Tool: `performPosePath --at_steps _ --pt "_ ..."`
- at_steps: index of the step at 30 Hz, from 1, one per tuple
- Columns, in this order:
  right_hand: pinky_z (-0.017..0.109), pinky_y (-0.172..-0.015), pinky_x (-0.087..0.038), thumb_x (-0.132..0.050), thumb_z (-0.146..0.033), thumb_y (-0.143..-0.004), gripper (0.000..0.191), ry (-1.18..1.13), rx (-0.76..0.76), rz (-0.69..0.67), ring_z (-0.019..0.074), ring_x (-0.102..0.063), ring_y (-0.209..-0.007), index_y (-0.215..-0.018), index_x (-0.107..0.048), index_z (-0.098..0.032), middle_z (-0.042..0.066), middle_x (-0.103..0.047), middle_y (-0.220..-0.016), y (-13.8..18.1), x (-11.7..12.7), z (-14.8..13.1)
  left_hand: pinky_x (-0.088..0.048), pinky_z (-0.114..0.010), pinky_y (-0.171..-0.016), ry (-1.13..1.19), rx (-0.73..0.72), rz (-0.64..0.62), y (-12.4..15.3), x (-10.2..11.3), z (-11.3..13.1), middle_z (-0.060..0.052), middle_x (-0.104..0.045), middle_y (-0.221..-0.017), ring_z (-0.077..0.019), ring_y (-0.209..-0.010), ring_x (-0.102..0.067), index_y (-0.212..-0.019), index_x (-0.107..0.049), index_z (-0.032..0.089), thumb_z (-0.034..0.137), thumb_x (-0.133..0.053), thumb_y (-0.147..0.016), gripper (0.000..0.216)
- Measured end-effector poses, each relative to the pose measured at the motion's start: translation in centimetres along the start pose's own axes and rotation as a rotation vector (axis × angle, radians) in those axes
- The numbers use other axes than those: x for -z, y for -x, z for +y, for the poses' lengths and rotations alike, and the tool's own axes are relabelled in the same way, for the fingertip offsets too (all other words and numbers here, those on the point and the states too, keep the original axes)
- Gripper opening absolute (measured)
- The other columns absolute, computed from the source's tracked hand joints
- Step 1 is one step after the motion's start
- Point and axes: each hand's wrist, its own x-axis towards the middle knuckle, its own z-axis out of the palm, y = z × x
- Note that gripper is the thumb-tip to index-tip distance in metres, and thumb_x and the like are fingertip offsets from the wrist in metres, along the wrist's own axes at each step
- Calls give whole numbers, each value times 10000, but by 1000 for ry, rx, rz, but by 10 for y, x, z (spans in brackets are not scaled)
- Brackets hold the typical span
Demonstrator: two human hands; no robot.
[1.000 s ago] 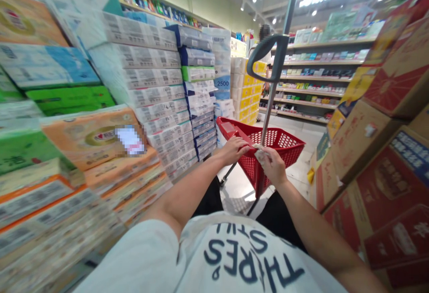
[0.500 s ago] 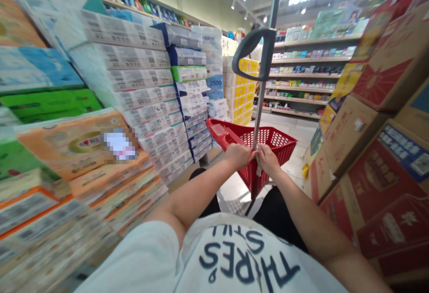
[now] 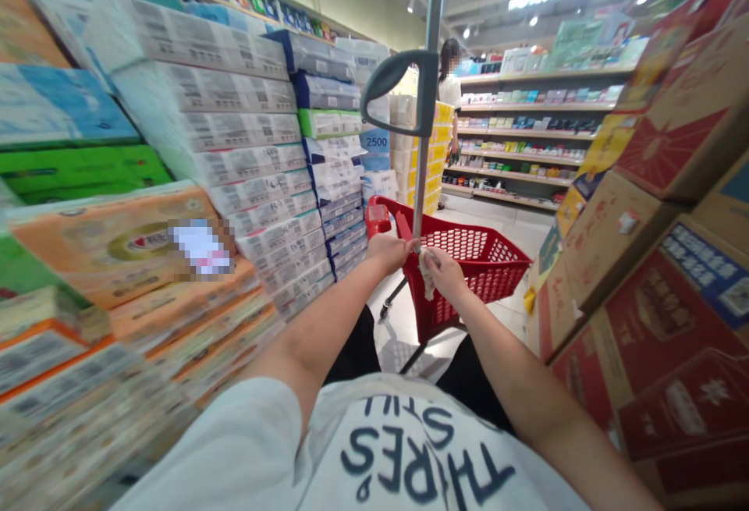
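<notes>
A red wheeled shopping basket (image 3: 480, 261) stands on the aisle floor in front of me, with its grey pull handle (image 3: 424, 97) raised upright. My left hand (image 3: 387, 252) is closed on the near rim of the basket, right beside the handle's pole. My right hand (image 3: 443, 273) is closed on a crumpled whitish paper (image 3: 426, 273) and rests against the same rim, just right of the pole. The two hands nearly touch. My white printed T-shirt fills the bottom of the view.
Tall stacks of packaged tissue (image 3: 234, 152) line the left side. Piled red and brown cardboard cartons (image 3: 655, 246) crowd the right. Shelves of goods (image 3: 527, 152) run across the far end, where a person (image 3: 450, 90) stands. A narrow strip of pale floor (image 3: 503, 222) lies ahead.
The basket and its handle have swung left in view. My hands have stayed on the near rim, the right one still with the paper.
</notes>
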Motion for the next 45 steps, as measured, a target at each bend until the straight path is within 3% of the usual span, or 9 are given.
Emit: performPosePath --at_steps 3,10,17,21,26,31,36,40,45 --pt "327 -868 -443 -409 -333 -908 282 64 -41 -14 194 -593 -981 -1045 -626 -215 67 -659 -1061 -5 -6 -2 -413 -324 -750 -24 50 -94 -3 2 -2 -111 -726 -819 -231 -826 -665 -805 -732 166 544 -132 -967 728" --pt "305 -790 -431 -331 -331 -957 304 213 -5 -31 193 -578 -897 -974 -608 -207 87 -627 -989 -4 -35 -29 -373 -400 -853 -61 70 41 16 -4 -6 -164 -704 -779 -272 -840 -645 -830 -747 101 552 -166 -961 747" --pt "367 -874 -438 -303 -358 -963 354 238 -43 34 231 -568 -977 -1021 -613 -197 109 -633 -1023 8 -33 -22 -366 -409 -878 -54 94 75 16 -9 -17 -150 -703 -751 -268 -838 -639 -814 -754 110 571 -234 -946 707" --pt "382 -973 -403 -327 -308 -955 358 217 133 -10 229 -518 -1120 -1202 -550 -174 130 -578 -1210 9 -39 -20 -379 -402 -867 -55 102 67 11 -11 -20 -137 -708 -750 -260 -829 -641 -812 -758 122 566 -249 -945 688" --pt "420 -970 -406 -338 -302 -954 344 253 46 32 247 -534 -1087 -1171 -568 -165 138 -610 -1135 11 -40 -19 -394 -382 -848 -90 78 58 11 -8 -21 -124 -713 -762 -244 -821 -641 -824 -762 136 575 -261 -941 676" --pt "400 -1047 -348 -356 -268 -941 370 236 196 -33 234 -463 -1209 -1243 -537 -155 137 -555 -1265 13 -40 -19 -393 -381 -848 -60 66 71 14 -6 -22 -139 -709 -752 -245 -806 -642 -825 -760 114 555 -266 -948 674" --pt "423 -1018 -372 -363 -264 -931 363 267 72 10 244 -510 -1151 -1214 -564 -155 137 -595 -1203 14 -39 -15 -388 -399 -856 -36 67 96 13 -10 -24 -133 -710 -748 -259 -802 -644 -809 -758 129 549 -274 -944 655" --pt "413 -1065 -330 -376 -202 -900 414 229 199 -29 234 -446 -1238 -1284 -517 -139 143 -541 -1301 14 -42 -18 -385 -390 -866 -54 65 84 12 -11 -24 -128 -712 -751 -254 -817 -642 -805 -757 136 539 -262 -949 654" --pt "456 -1012 -377 -443 -166 -825 387 284 7 10 265 -517 -1142 -1181 -593 -138 150 -599 -1199 13 -38 -14 -382 -386 -873 -54 75 107 13 -11 -23 -127 -711 -748 -256 -833 -639 -816 -758 137 552 -275 -941 648"
